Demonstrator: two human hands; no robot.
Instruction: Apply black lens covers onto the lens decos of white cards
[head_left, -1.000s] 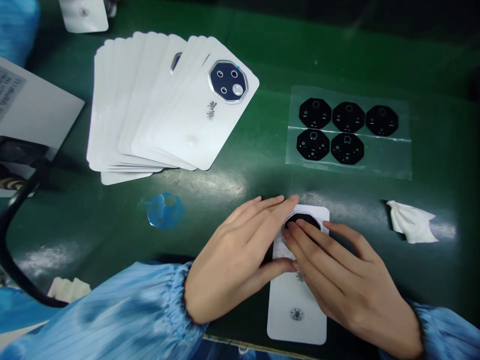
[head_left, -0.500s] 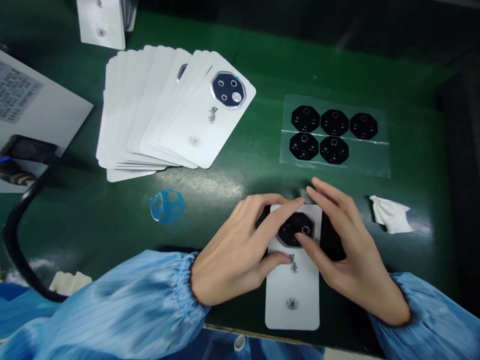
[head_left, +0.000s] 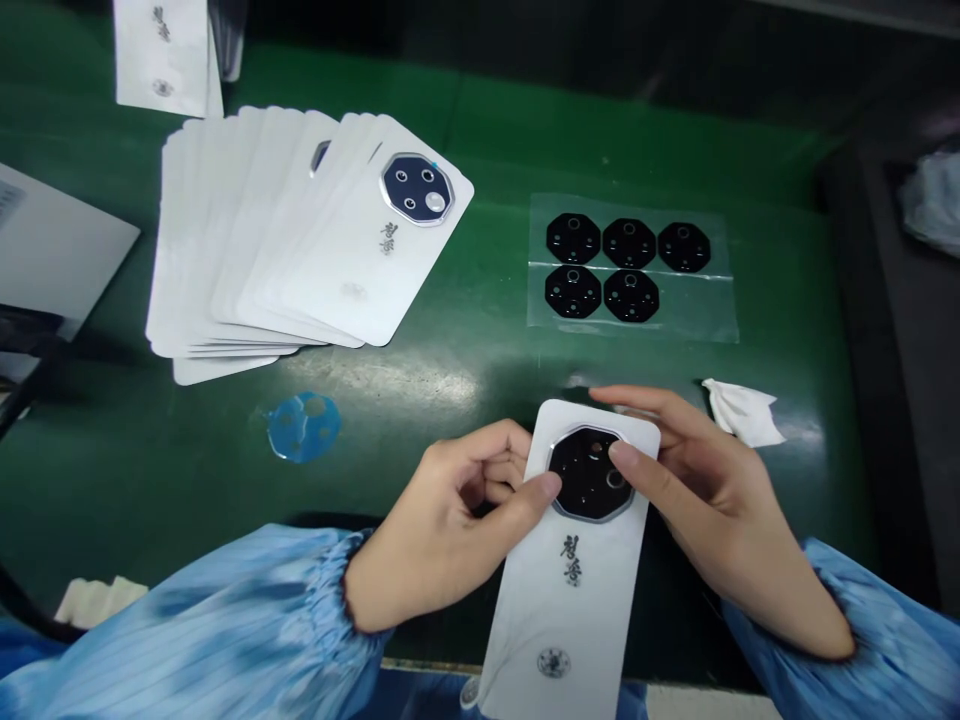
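Observation:
A white phone back cover (head_left: 566, 610) with dark lettering and a round emblem is tilted up off the table near its front edge. Set in its upper part is a black octagonal camera lens plate (head_left: 585, 490) within a silver frame. My left hand (head_left: 457, 520) is closed on the cover's left edge, thumb on the lens plate's rim and fingers behind. My right hand (head_left: 709, 500) holds the upper right edge, its thumb pressing on the plate and its fingers partly hidden behind the cover.
Fanned white back covers (head_left: 300, 260) lie at the left, the top one with a blue lens area. A clear sheet (head_left: 697, 305) carries several black lens plates. Nearby are a blue film piece (head_left: 304, 427), a white cloth (head_left: 742, 412) and more white covers (head_left: 161, 50).
The back cover has come up off the table, tilted and nearer to me. My left hand has moved from above the plate to its left edge; my right thumb now presses the plate's right side.

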